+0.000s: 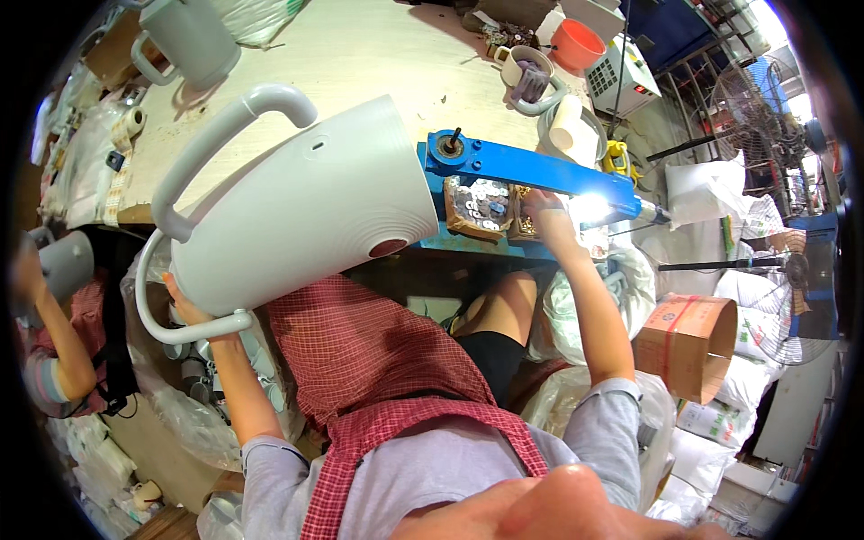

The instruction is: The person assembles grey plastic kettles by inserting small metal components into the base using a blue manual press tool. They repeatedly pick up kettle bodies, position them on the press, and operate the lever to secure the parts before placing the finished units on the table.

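Observation:
A large pale grey plastic jug shell with a ribbed open end lies tilted across the bench edge. Its upper handle curves over the top, and another loop handle hangs at its lower left end. My left hand supports the shell from below near that end, its fingers partly hidden behind it. My right hand reaches into a small parts box beneath the blue machine arm. Those fingertips are hidden among the parts. Beside it sits a box of small metal pieces.
Another jug shell stands at the bench's back left. An orange-red bowl and a beige mug are at the back right. Standing fans and a cardboard carton occupy the right side. A co-worker's arm shows far left.

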{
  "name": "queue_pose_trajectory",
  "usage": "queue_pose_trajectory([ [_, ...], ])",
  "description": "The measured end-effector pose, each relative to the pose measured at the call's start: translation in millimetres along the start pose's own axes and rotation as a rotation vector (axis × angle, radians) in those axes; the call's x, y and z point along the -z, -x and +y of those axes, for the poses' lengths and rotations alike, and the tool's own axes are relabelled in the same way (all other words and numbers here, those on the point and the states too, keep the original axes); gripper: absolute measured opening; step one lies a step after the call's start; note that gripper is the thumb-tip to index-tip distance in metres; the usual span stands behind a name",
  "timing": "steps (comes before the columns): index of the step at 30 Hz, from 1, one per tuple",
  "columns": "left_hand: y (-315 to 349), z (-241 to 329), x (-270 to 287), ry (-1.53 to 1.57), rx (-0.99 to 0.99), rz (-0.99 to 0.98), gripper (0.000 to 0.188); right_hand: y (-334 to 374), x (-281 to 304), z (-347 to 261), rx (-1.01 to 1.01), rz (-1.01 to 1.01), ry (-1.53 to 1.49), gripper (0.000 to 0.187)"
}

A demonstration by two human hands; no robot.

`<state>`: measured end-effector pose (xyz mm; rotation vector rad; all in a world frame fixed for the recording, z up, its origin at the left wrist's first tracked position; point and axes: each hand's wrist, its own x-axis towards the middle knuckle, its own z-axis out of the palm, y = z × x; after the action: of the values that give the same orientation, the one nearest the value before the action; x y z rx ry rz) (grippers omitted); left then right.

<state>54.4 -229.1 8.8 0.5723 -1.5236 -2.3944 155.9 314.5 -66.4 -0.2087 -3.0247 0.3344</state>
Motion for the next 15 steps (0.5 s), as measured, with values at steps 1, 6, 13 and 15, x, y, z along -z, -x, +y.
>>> queue_pose_trajectory([
  [1,0.9,-0.1,-0.7,0.025,0.005,-0.015,0.053,0.5,2.2,-2.7,-0.039,-0.032,0.056,0.013],
  [6,-5.8,-10.3,3.1,-0.049,-0.023,-0.003,0.052,1.5,-14.6,15.7,0.077,0.064,-0.008,0.012],
  [13,8.3,-4.3,-14.2,-0.068,0.028,0.076,0.057,5.7,2.4,-10.2,-0.065,0.085,0.04,0.025],
  [15,8.9,-4.0,-19.3,-0.096,0.005,0.117,0.057,3.7,3.5,-15.9,-0.15,-0.023,0.24,0.028],
])
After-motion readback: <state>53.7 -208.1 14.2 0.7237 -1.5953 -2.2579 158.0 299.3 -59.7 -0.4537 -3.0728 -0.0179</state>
